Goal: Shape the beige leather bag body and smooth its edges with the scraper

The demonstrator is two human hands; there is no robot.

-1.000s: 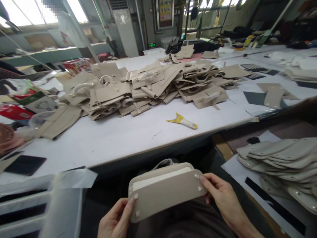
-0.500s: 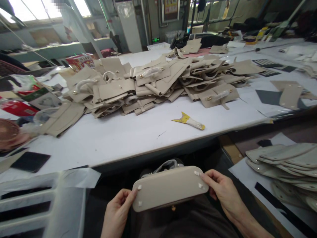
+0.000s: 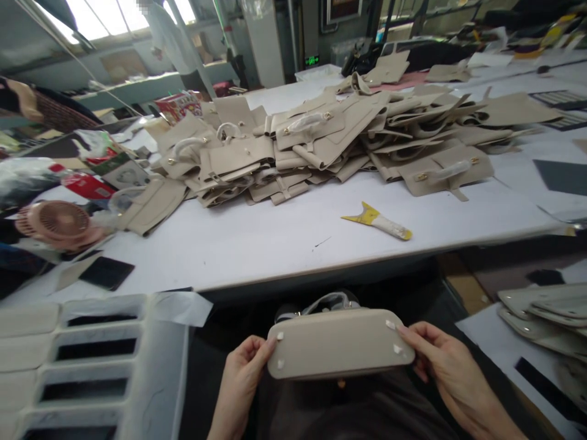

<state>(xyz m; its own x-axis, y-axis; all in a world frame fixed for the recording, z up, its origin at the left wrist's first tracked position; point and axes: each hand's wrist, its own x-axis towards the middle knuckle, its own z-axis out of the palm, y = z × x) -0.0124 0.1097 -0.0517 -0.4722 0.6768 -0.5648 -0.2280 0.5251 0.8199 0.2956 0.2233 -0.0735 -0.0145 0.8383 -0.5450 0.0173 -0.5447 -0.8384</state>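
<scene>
A beige bag (image 3: 339, 343) lies across my lap, its flat rounded base facing up, with small white pieces near the corners. My left hand (image 3: 247, 366) pinches its left end between thumb and fingers. At the opposite end, my right hand (image 3: 438, 360) grips the edge the same way. Behind the base a wrapped handle (image 3: 328, 301) shows, and a small gold-coloured fitting (image 3: 341, 384) hangs below the near edge. The rest of the bag is hidden beneath the base.
A white table (image 3: 257, 244) bears a heap of beige bag parts (image 3: 321, 140) and a yellow tool (image 3: 378, 221). A pink fan (image 3: 59, 223) stands left. Slotted white trays (image 3: 156, 366) are near left; stacked beige panels (image 3: 550, 311) lie right. A person (image 3: 172, 43) stands far back.
The view has turned left, so the scene sits further right in the picture and more of the fan and trays shows. Both hands keep hold of the bag.
</scene>
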